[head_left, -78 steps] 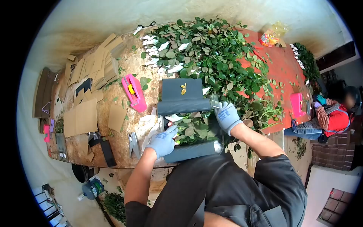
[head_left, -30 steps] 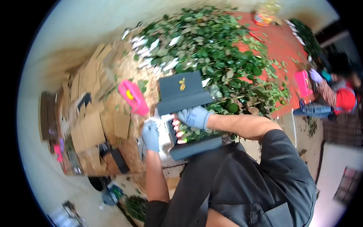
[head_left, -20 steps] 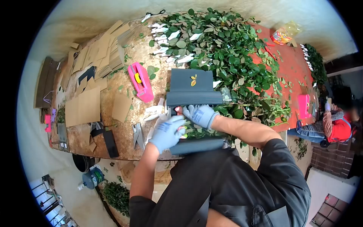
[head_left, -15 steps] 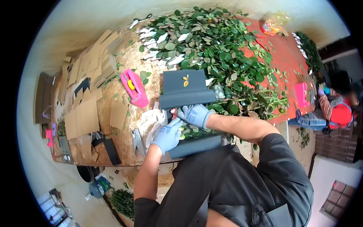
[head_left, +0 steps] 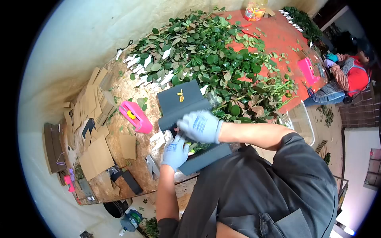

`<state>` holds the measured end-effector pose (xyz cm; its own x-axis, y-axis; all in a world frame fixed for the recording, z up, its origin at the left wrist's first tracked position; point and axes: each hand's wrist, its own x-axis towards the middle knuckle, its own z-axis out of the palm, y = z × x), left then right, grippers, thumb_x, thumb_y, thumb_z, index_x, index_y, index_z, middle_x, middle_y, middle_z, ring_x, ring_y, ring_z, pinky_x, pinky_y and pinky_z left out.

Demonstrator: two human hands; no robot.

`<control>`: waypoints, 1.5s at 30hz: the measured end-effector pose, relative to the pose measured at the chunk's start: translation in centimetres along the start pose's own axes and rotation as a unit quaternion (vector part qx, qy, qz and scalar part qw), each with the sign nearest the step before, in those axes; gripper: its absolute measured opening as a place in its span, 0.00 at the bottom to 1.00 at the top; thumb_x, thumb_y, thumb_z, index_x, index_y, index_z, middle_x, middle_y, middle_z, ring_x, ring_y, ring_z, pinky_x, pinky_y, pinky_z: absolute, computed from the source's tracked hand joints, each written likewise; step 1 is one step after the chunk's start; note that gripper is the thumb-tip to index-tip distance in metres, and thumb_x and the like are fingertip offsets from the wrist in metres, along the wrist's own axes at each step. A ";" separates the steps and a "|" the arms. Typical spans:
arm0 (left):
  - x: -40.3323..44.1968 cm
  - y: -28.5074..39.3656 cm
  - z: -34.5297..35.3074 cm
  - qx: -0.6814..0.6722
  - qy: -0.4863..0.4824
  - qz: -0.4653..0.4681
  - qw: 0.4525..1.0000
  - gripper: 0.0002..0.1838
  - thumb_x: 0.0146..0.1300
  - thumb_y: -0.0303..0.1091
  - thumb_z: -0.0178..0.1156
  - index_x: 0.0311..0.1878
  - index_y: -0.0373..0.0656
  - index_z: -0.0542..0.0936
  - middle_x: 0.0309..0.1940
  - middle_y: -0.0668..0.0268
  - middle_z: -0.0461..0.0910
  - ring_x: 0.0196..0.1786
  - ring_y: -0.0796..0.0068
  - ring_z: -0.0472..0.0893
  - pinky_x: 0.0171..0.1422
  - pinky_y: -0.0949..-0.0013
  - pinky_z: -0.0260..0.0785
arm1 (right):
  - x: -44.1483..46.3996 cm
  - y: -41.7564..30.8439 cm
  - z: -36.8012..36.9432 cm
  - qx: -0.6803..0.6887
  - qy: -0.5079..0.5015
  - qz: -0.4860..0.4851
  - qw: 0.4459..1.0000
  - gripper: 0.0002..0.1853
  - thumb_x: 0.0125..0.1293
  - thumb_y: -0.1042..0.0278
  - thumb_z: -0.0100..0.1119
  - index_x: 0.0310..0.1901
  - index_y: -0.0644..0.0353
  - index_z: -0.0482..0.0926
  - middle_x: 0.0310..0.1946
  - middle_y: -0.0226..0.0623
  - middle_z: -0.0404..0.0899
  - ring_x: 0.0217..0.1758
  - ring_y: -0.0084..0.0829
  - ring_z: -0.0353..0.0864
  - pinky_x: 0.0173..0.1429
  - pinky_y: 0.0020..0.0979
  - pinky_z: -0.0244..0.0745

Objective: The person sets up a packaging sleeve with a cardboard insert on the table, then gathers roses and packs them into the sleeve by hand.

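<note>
A dark grey wrap with gold leaf marks (head_left: 180, 96) lies on the table before me, its ribbed edge nearest my hands. My gloved left hand (head_left: 176, 152) is at the near side of it, fingertips pressed together over a small thing that I cannot make out. My gloved right hand (head_left: 201, 126) is above and right of it, smeared by motion, its fingertips close to the left ones. Green leaves (head_left: 200, 148) show below the hands, above a dark grey panel (head_left: 206, 158) near my lap. White paper (head_left: 160, 139) sticks out left of my left hand.
A pink tape dispenser (head_left: 135, 118) and a grey stapler-like tool (head_left: 152, 166) are to the left, beside cardboard pieces (head_left: 96, 158). Leafy stems (head_left: 214, 55) spread across the back. A co-worker (head_left: 353, 75) is at the far right, near another pink dispenser (head_left: 308, 70).
The camera view has turned, shifting the table. My right hand has lifted or slid over the wrap's ribbed edge and is now blurred. My left hand stays by the white paper.
</note>
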<state>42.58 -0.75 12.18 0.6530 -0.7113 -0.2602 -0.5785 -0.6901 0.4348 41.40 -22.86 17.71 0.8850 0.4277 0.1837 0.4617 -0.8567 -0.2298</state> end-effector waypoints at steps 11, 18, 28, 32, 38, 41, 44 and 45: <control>-4.8 -0.6 -2.8 -0.188 0.115 -0.036 0.975 0.17 0.71 0.35 0.58 0.58 0.37 0.84 0.61 0.51 0.82 0.62 0.53 0.82 0.67 0.61 0.74 | 2.6 17.0 5.2 0.269 -0.220 0.285 0.893 0.45 0.65 0.21 0.52 0.46 0.68 0.87 0.44 0.52 0.88 0.46 0.47 0.86 0.54 0.42 0.77; -8.1 -2.6 -3.8 -0.325 0.159 -0.136 0.922 0.15 0.72 0.30 0.57 0.57 0.34 0.84 0.53 0.54 0.86 0.50 0.67 0.85 0.57 0.67 0.77 | 1.8 11.0 -0.2 0.573 0.258 0.300 0.718 0.21 0.79 0.59 0.55 0.63 0.67 0.76 0.47 0.34 0.85 0.48 0.22 0.81 0.56 0.26 0.75; -6.3 -0.8 -5.0 -0.233 0.231 0.050 0.943 0.19 0.68 0.21 0.56 0.60 0.38 0.83 0.57 0.55 0.85 0.55 0.65 0.85 0.62 0.66 0.75 | -3.1 6.3 -4.4 0.709 -0.130 0.185 0.668 0.23 0.83 0.56 0.43 0.57 0.70 0.79 0.34 0.41 0.88 0.37 0.30 0.87 0.44 0.28 0.81; -7.7 -1.4 -3.1 -0.263 0.054 0.068 0.961 0.18 0.68 0.18 0.49 0.52 0.39 0.87 0.51 0.53 0.87 0.55 0.57 0.86 0.65 0.64 0.76 | -0.5 3.5 0.4 0.524 -0.293 0.200 0.774 0.16 0.78 0.57 0.53 0.51 0.61 0.83 0.35 0.34 0.88 0.35 0.22 0.86 0.40 0.24 0.79; -7.4 -2.9 -3.0 -0.296 0.018 -0.005 0.955 0.20 0.66 0.19 0.47 0.52 0.39 0.87 0.52 0.52 0.87 0.56 0.56 0.86 0.64 0.62 0.77 | 0.6 -0.8 4.4 0.141 -0.337 0.024 0.931 0.35 0.63 0.37 0.67 0.54 0.65 0.79 0.48 0.55 0.85 0.55 0.56 0.84 0.56 0.48 0.78; -6.3 -1.3 -5.9 -0.292 0.060 -0.001 0.954 0.15 0.70 0.28 0.55 0.54 0.36 0.86 0.52 0.53 0.87 0.56 0.58 0.86 0.63 0.62 0.76 | 1.0 -1.7 4.5 0.123 -0.355 0.040 0.926 0.36 0.62 0.38 0.68 0.55 0.66 0.77 0.46 0.54 0.85 0.54 0.56 0.84 0.56 0.48 0.78; -4.5 1.1 -6.1 -0.291 0.004 0.060 0.955 0.22 0.64 0.37 0.69 0.59 0.37 0.83 0.50 0.58 0.86 0.52 0.67 0.85 0.59 0.65 0.76 | 0.8 -2.1 4.4 0.101 -0.355 0.018 0.929 0.29 0.65 0.47 0.65 0.55 0.66 0.76 0.45 0.54 0.85 0.51 0.55 0.85 0.54 0.49 0.79; -4.2 2.4 -6.4 -0.300 -0.075 0.058 0.949 0.27 0.63 0.43 0.71 0.61 0.37 0.82 0.55 0.55 0.85 0.56 0.60 0.84 0.63 0.61 0.75 | 0.8 -2.1 4.2 0.085 -0.355 0.017 0.931 0.26 0.66 0.51 0.64 0.54 0.66 0.76 0.45 0.54 0.85 0.50 0.55 0.86 0.53 0.49 0.79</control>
<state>41.58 1.38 19.83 0.4987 -0.8200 -0.2809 -0.2295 -0.4374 0.8695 41.41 -19.46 14.32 0.6877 0.5359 -0.4898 0.3825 -0.8409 -0.3829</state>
